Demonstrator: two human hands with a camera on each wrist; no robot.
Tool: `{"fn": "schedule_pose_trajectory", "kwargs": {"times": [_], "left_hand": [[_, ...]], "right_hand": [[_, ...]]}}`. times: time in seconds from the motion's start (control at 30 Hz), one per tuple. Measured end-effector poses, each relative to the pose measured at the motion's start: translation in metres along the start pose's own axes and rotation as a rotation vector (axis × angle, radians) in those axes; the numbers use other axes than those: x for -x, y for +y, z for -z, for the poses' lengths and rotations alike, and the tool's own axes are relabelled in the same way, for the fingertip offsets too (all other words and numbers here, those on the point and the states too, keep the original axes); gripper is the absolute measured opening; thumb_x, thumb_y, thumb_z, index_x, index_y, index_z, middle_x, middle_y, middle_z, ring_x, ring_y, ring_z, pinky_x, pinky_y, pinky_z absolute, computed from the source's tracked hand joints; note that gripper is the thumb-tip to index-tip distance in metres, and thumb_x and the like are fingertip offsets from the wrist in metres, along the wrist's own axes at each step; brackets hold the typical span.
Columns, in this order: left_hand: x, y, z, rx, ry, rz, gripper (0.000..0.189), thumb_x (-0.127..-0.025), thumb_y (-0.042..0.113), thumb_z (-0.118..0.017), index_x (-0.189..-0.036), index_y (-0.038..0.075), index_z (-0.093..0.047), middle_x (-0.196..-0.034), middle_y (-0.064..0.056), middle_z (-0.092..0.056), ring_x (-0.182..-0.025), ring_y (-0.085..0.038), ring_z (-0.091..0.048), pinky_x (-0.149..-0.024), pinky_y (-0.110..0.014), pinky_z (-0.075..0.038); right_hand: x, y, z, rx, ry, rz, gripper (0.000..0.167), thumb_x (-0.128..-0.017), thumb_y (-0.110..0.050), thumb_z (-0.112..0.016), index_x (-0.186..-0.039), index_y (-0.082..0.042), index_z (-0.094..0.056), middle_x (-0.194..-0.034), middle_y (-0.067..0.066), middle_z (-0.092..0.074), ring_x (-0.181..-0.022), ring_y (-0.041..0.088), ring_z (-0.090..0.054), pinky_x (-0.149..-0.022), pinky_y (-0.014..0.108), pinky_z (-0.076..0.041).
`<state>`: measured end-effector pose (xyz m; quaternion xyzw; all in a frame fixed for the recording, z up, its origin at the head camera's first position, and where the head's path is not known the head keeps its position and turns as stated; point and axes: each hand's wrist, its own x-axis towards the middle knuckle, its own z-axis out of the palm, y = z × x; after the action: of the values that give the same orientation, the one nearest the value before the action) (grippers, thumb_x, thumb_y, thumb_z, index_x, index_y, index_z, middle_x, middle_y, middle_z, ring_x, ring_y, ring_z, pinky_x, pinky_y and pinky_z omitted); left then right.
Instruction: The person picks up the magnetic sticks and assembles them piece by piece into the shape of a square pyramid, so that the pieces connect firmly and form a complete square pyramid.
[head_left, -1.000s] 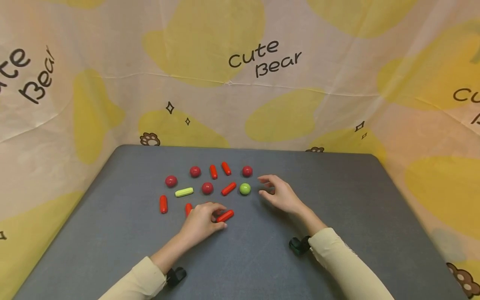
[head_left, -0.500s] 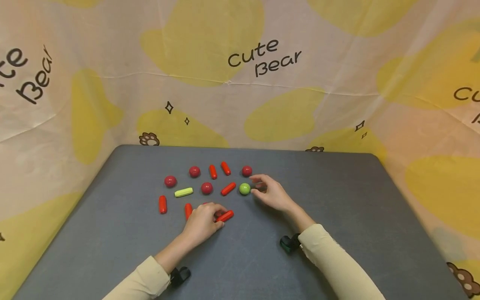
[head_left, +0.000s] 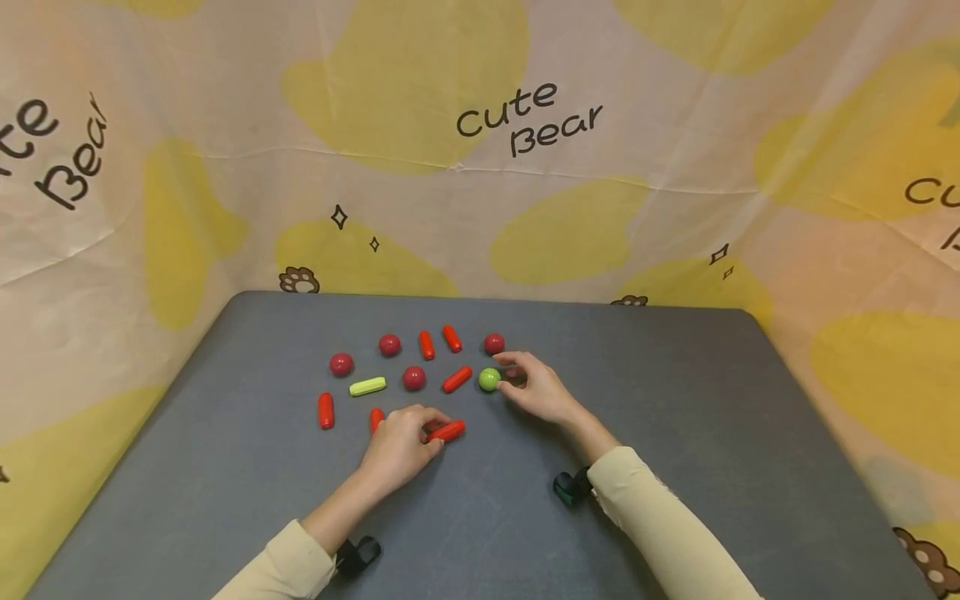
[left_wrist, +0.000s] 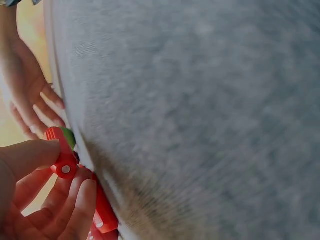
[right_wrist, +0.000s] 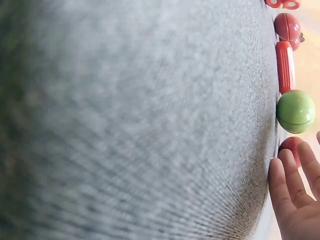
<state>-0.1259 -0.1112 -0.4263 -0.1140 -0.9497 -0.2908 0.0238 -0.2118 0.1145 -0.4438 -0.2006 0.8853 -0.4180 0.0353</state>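
My left hand (head_left: 401,450) pinches a short red ribbed stick (head_left: 450,431) between thumb and fingers, close over the table. In the left wrist view the thumb presses one side of this red stick (left_wrist: 65,161), whose end bears a white dot. My right hand (head_left: 542,390) is beside a green ball (head_left: 489,380), its fingers relaxed and apart with nothing in them. The right wrist view shows a seam round the green ball (right_wrist: 296,112) and the right fingers (right_wrist: 296,185) below it. A red ball (head_left: 494,343) lies just beyond the right fingertips.
On the grey table (head_left: 675,467) lie several more red sticks (head_left: 457,379), several red balls (head_left: 414,378) and one yellow-green stick (head_left: 367,387). The left hand partly covers a red stick (head_left: 377,419). A printed cloth (head_left: 420,192) rises behind the table.
My right hand has moved left, up to the green ball. My left thumb and fingers have closed on the red stick, which has shifted slightly left.
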Motion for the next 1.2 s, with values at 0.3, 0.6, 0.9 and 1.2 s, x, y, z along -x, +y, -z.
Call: {"fn": "schedule_pose_trajectory", "kwargs": {"times": [0.3,0.6,0.9,1.2], "left_hand": [[-0.003,0.000,0.010,0.044,0.045,0.016,0.022,-0.071,0.006,-0.076,-0.090,0.017,-0.072,-0.072,0.003,-0.059,-0.058,-0.007,-0.047,-0.055,-0.023,-0.041],[-0.008,-0.003,0.012,0.075,0.088,0.034,0.021,-0.071,0.006,-0.076,-0.090,0.016,-0.072,-0.072,0.003,-0.057,-0.058,-0.009,-0.047,-0.053,-0.023,-0.040],[-0.011,-0.005,0.013,0.093,0.112,0.025,0.022,-0.071,0.006,-0.076,-0.091,0.014,-0.073,-0.076,0.001,-0.060,-0.059,-0.009,-0.049,-0.055,-0.024,-0.042],[-0.017,-0.004,0.011,0.107,0.124,0.017,0.022,-0.071,0.007,-0.076,-0.091,0.015,-0.073,-0.078,0.001,-0.061,-0.058,-0.008,-0.050,-0.053,-0.023,-0.042]], "right_hand": [[-0.006,0.002,-0.005,0.043,-0.015,0.051,0.041,-0.083,-0.014,-0.066,-0.123,-0.007,-0.056,-0.117,0.008,-0.059,-0.095,0.020,-0.062,-0.084,0.034,-0.049],[-0.011,-0.003,-0.010,0.154,-0.044,0.098,0.039,-0.083,-0.015,-0.066,-0.121,-0.010,-0.059,-0.113,0.008,-0.060,-0.091,0.020,-0.058,-0.082,0.035,-0.048],[-0.014,-0.003,-0.014,0.208,-0.039,0.121,0.034,-0.084,-0.015,-0.066,-0.117,-0.011,-0.061,-0.110,0.006,-0.063,-0.090,0.019,-0.057,-0.081,0.036,-0.045],[-0.007,-0.004,-0.013,0.125,0.029,0.061,0.032,-0.082,-0.014,-0.068,-0.114,-0.012,-0.063,-0.104,0.002,-0.063,-0.081,0.016,-0.055,-0.073,0.031,-0.045]]}}
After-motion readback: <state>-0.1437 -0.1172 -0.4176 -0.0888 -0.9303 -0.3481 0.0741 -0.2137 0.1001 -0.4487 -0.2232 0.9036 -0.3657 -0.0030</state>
